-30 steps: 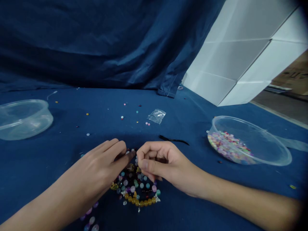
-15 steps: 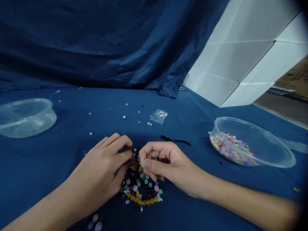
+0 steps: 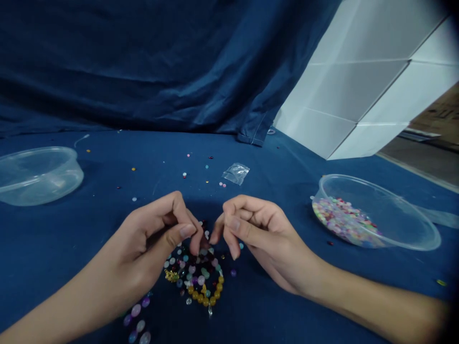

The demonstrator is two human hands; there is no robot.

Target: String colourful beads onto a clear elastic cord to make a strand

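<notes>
"Where did the pile sit from your end?"

"The pile (image 3: 201, 280) lay in front of me, below the fingertips of both hands. Its amber beads (image 3: 213, 301) curved along the near edge, with a clear charm (image 3: 210, 310) at the bottom of the curve and a gold charm (image 3: 171, 275) at the left edge."

"And the grips?"

"I had the left hand (image 3: 143, 243) at the pile's left, fingers bent down with the thumb drawn in beside them. The right hand (image 3: 267, 231) was at its right, thumb along the curled index finger, other fingers loose. I couldn't tell whether either pinch was fully closed, or had anything in it."

"Which step did you take it for?"

"Fine fingertip work at the pile's far side, I judged, both hands together and well short of finished."

"What did the next move call for?"

"A light, level touch, I thought, wrists high so nothing snagged. A purple bead (image 3: 233, 273) lay loose just right of the pile, and could have rolled if knocked."

"Anything farther off?"

"A packet (image 3: 236, 173) beyond the pile, and a bowl (image 3: 412, 234) holding small beads (image 3: 344, 220) well to its right."
</notes>
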